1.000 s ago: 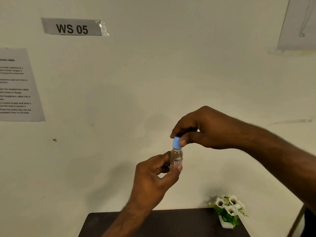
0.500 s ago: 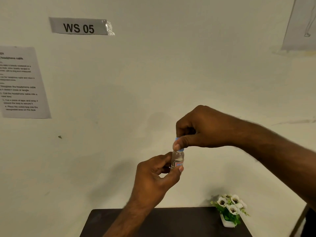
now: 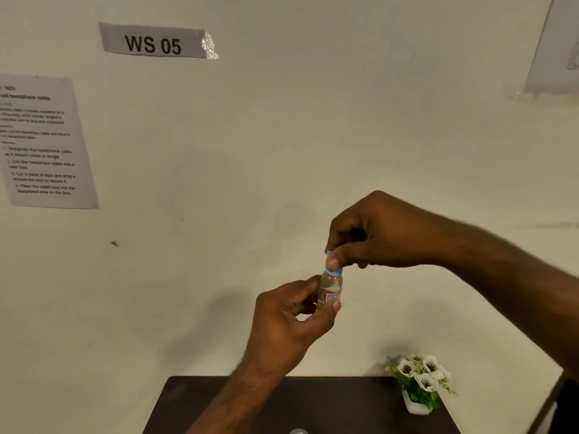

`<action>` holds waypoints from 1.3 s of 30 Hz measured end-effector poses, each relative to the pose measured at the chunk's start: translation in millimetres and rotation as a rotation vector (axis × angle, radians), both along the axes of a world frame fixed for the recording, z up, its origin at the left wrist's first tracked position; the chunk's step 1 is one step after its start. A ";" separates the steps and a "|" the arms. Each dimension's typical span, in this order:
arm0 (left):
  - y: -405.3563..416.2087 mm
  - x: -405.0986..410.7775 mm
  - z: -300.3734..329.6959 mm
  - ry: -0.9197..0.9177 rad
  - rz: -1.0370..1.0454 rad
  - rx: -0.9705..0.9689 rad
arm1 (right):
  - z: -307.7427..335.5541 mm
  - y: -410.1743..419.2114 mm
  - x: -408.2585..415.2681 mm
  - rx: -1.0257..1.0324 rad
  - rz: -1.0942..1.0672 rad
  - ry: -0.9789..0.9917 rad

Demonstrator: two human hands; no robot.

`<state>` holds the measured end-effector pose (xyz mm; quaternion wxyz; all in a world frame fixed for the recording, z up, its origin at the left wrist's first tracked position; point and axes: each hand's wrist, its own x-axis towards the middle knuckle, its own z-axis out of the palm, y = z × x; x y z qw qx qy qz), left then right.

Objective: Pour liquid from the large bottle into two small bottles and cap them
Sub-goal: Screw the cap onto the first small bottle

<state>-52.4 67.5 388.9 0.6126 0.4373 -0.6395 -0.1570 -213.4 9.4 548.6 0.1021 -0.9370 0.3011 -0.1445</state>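
Small bottle (image 3: 329,288): clear glossy plastic, smooth; printed paper-look label w/ red and blue.
Cap (image 3: 335,270): light blue plastic, matt.
Table (image 3: 329,405): dark brown top, smooth, low sheen.
Wall (image 3: 282,136): painted, matt, slightly uneven, scuffed.
Sign "WS 05" (image 3: 152,41): paper under glossy clear tape.
Instruction sheet (image 3: 44,142): matt white paper.
Flowers (image 3: 421,372): artificial-looking, matt; pot (image 3: 413,407) white, smooth.

The left hand (image 3: 289,321) is raised in front of the chest, forearm rising from below, thumb and curled fingers pinching the small bottle (image 3: 329,291). The right hand (image 3: 372,236) reaches in from the right, knuckles up, thumb and fingers pinching the blue cap (image 3: 334,270).
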 end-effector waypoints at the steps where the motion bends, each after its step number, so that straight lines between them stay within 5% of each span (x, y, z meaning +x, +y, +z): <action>1: 0.0 -0.8 -0.7 0.005 0.000 0.004 | -1.6 0.5 1.6 -0.066 -0.031 0.022; 7: -3.5 4.5 -0.6 0.018 0.035 -0.022 | 9.8 0.5 -3.5 0.078 0.027 -0.044; 16: -4.6 5.5 1.2 -0.006 0.063 -0.015 | -7.2 -3.0 9.4 -0.089 -0.090 -0.089; 20: -6.6 8.4 2.5 -0.003 0.075 -0.007 | -1.9 -4.7 5.7 0.060 0.036 -0.075; 39: -2.4 6.5 -2.7 0.057 0.018 0.069 | -23.8 4.3 12.3 -0.234 -0.052 0.015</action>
